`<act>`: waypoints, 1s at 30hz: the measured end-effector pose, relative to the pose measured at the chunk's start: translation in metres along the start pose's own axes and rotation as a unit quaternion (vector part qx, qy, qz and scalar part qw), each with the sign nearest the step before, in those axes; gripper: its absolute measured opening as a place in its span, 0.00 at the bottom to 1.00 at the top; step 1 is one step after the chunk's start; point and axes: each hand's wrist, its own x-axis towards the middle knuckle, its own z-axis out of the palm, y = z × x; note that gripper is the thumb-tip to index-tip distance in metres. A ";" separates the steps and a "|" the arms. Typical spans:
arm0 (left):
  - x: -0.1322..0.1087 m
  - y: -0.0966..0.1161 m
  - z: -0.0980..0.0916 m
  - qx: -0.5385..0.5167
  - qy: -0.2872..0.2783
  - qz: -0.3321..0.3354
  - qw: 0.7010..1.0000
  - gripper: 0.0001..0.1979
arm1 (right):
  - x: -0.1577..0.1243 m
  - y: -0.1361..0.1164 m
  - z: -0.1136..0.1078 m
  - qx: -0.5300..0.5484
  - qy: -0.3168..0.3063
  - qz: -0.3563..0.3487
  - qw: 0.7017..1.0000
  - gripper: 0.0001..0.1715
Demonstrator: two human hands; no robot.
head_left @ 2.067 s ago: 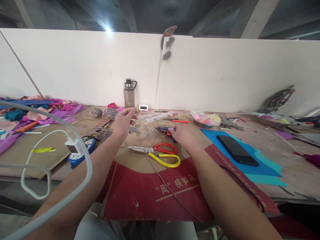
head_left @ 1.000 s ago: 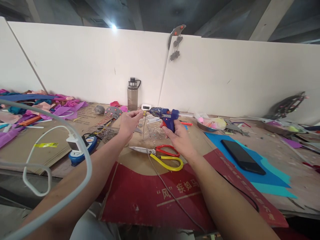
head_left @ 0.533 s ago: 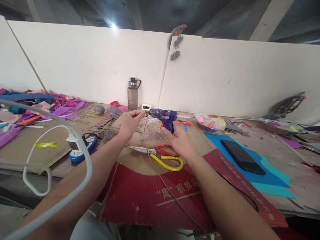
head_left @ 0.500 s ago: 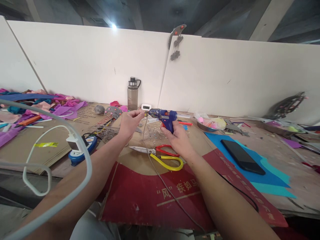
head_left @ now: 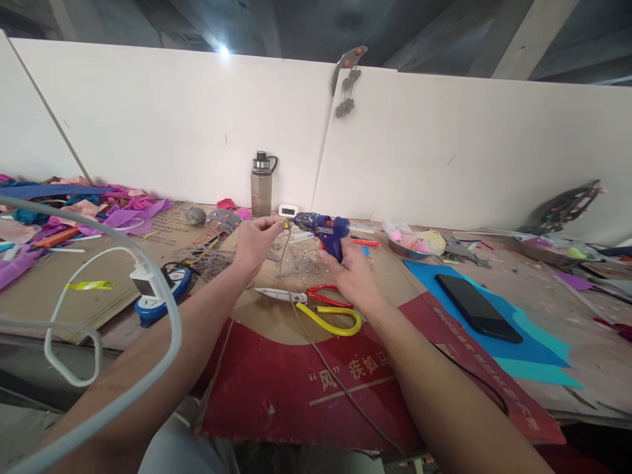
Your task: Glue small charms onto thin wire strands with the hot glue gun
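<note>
My right hand is wrapped round the handle of a blue glue gun, whose nozzle points left. My left hand pinches a small yellowish piece with a thin cord hanging from it. The nozzle is close to that piece; whether they touch I cannot tell. Below the hands lie scissors with one red and one yellow handle, their blades pointing left. The cord crosses over the scissors and runs down across the red and brown cardboard.
A water bottle and a small white digital display stand behind the hands. At left are a blue power socket and a thick looping white cable. A phone lies on blue sheets at right, near a bowl.
Almost nothing differs. The glue gun's nozzle has shifted very slightly right, away from my left fingers, and the whole view has moved a little.
</note>
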 end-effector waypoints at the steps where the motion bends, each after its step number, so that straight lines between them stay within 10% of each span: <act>1: 0.000 0.000 0.000 0.001 -0.001 -0.003 1.000 0.13 | 0.000 0.000 0.000 0.000 -0.002 -0.001 1.000 0.17; 30: -0.002 0.006 0.000 0.007 0.000 -0.008 1.000 0.13 | -0.002 0.000 0.001 -0.020 0.003 0.010 1.000 0.17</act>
